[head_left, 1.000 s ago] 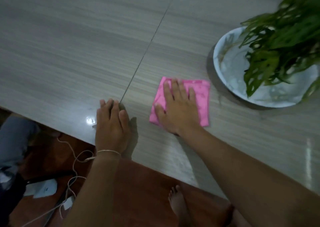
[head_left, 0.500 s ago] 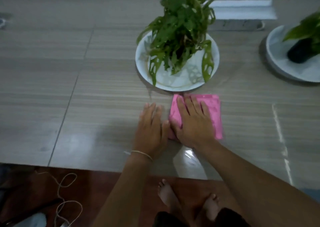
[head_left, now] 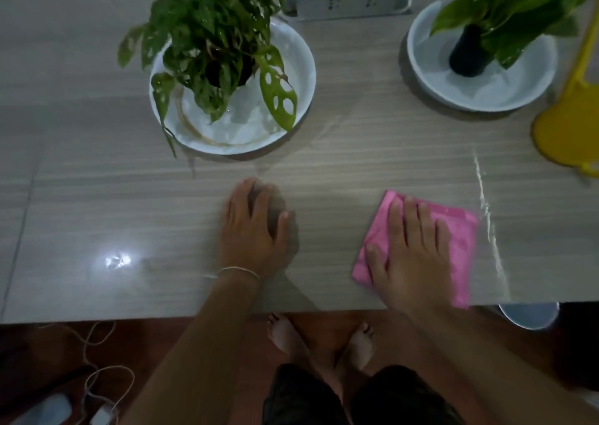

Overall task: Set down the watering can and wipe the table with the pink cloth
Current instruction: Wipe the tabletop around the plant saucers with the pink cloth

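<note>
Ahead of me to the left sits a white dish (head_left: 301,77) with a holey-leaved plant (head_left: 214,32) in it, one leaf drooping over the near rim. Off to the right a second white dish (head_left: 505,94) carries a leafy plant in a dark pot (head_left: 468,53). Between them, farther back, lies a white box (head_left: 350,0). Below the near edge I see my bare feet (head_left: 324,337) on the reddish floor (head_left: 168,343), with a pale cord (head_left: 97,376) looping at the left.
</note>
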